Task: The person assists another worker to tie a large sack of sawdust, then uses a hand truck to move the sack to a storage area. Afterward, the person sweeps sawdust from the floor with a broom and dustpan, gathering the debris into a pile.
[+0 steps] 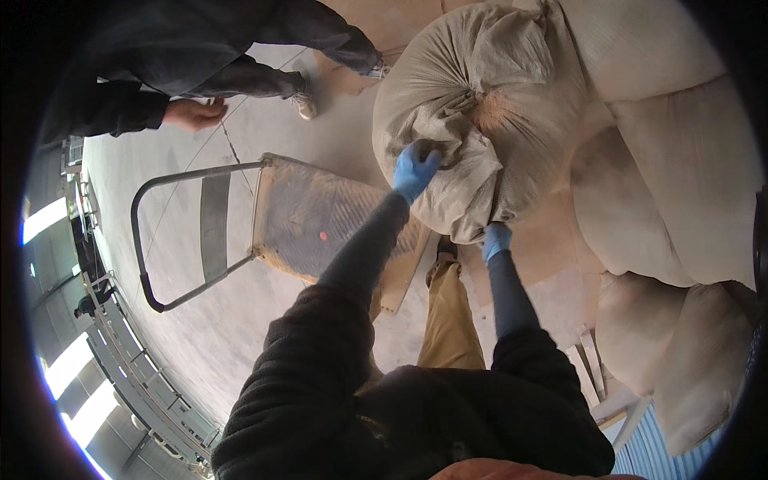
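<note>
A large, full, beige woven sack (528,152) stands in front of me, its loose cloth gathered and folded at the top. Brownish dust or powder shows near the middle of the gathers. My left hand (415,170), in a blue glove, is closed on a fold of the sack's cloth at its left side. The blue-gloved right hand (497,239) grips the cloth at the sack's near edge; its fingertips are partly hidden.
A platform hand truck (320,212) with a metal handle (144,240) lies left of my legs. Several full sacks (680,168) are piled at the right. Another person (200,48) stands at the upper left, one bare hand (194,114) hanging. Wooden slats (590,364) lie at the lower right.
</note>
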